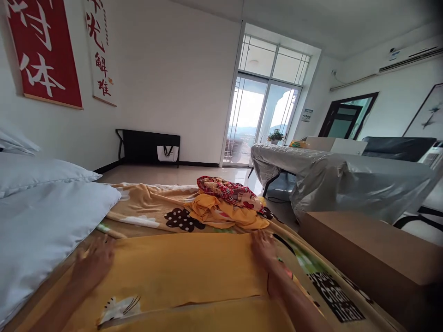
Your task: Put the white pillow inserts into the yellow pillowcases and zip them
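Note:
A yellow folded cloth point(187, 263) lies flat on the bed in front of me, with a printed white figure near its lower left. My left hand point(95, 260) rests at its left edge, slightly blurred, fingers apart. At the opposite edge, my right hand point(263, 249) lies on the cloth's far right corner with its fingers stretched out. Beneath is a tan patterned blanket point(138, 207). Beyond the folded cloth sit a crumpled yellow cloth point(221, 214) and a red plaid cloth point(230, 190) bunched together.
White pillows point(58, 212) are on the left. A cardboard box point(374, 249) stands beside the bed at right. Behind it is a table point(346, 170) under plastic sheeting. A black folded frame point(148, 145) leans by the wall, and glass doors point(263, 120) are at the back.

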`<state>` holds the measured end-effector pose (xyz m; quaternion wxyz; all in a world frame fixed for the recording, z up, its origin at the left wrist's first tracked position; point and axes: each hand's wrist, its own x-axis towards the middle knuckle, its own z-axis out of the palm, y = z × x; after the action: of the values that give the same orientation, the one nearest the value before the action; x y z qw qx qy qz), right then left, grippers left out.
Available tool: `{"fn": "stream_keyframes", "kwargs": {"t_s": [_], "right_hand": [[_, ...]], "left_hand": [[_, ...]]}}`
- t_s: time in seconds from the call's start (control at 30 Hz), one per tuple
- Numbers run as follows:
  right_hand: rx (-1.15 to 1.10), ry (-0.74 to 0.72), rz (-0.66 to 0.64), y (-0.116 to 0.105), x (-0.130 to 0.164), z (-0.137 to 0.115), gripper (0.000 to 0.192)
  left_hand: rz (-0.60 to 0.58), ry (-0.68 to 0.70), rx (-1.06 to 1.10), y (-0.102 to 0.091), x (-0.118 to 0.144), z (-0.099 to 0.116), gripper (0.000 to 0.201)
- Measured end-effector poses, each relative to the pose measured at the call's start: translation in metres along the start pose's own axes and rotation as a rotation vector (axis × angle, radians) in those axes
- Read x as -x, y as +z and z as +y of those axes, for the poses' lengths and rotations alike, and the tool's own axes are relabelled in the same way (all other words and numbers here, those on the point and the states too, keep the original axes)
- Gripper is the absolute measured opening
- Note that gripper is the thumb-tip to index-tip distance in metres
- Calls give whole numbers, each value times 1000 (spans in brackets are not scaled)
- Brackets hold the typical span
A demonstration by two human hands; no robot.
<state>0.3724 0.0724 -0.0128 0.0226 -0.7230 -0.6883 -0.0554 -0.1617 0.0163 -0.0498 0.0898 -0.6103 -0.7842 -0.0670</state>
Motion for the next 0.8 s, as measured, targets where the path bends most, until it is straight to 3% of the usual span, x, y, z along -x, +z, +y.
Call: {"fn": "stream_keyframes", "kwargs": {"t_s": [0.07, 0.17, 0.23, 0.3, 0.4, 0.67, 0.8], "right_hand": [[-43, -102, 54, -9, 17, -54, 55], [-231, -434, 64, -4, 52, -139, 50], [-329, -568, 26, 6, 72, -172, 51], [-362, -583, 2, 14, 83, -177, 51], [-351, -491, -48, 17, 83, -139, 52], [-197, -111, -119, 22, 77, 11, 63], [-70, -40, -52, 32, 83, 55, 58]], "left_hand": [[-96, 141, -12, -22, 22, 72, 58], [-230, 446, 116, -32, 56, 170, 60], [-254, 572, 149, -28, 70, 204, 62], [-250, 609, 183, -23, 75, 208, 59], [-247, 542, 216, -20, 71, 168, 55], [-89, 331, 8, 8, 74, -16, 51], [-72, 314, -14, 9, 89, -65, 54]]}}
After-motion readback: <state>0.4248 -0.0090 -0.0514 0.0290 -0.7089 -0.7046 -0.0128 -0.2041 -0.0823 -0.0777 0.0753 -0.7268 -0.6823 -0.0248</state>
